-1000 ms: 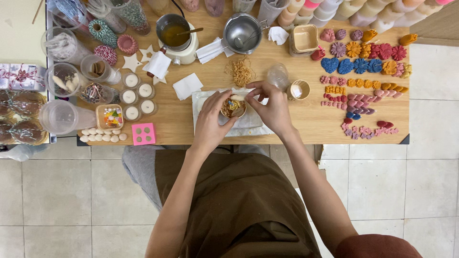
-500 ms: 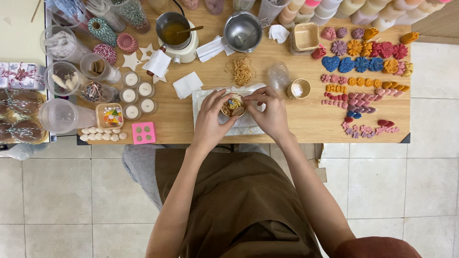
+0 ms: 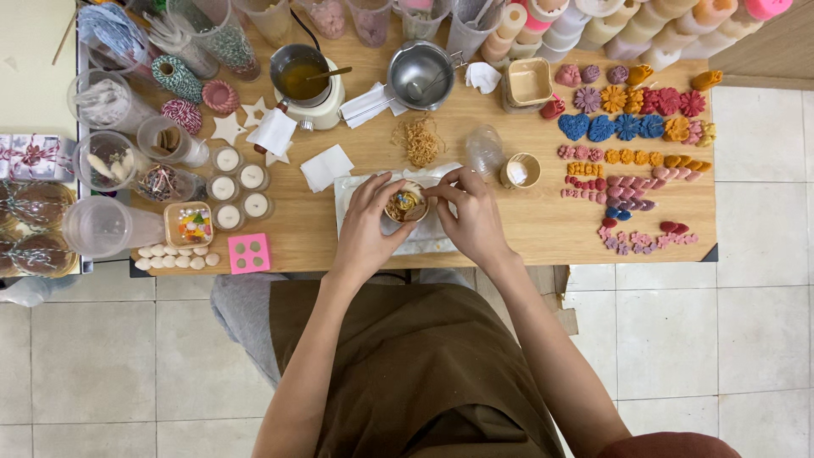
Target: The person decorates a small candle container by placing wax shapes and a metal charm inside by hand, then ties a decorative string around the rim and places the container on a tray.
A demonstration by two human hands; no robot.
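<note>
A small round cup [image 3: 405, 204] filled with coloured bits sits on a white cloth [image 3: 349, 192] at the wooden table's [image 3: 526, 229] front middle. My left hand [image 3: 366, 227] curls around the cup's left side and holds it. Fingertips of my right hand [image 3: 471, 216] pinch at the cup's right rim, touching its contents; whether they grip a piece is hidden. A tangle of tan fibre [image 3: 420, 140] lies just behind the cloth.
Coloured wax flowers and hearts [image 3: 632, 127] fill the right side. A small white-filled cup [image 3: 519, 170], a steel pitcher [image 3: 421, 75], a pot of amber liquid [image 3: 303, 76], several tealights [image 3: 238, 191], jars and twine spools stand left and back. A pink mould [image 3: 249, 253] lies near the front edge.
Both hands stay at the cup. My right fingers have shifted slightly, from above the rim down into the cup's right side.
</note>
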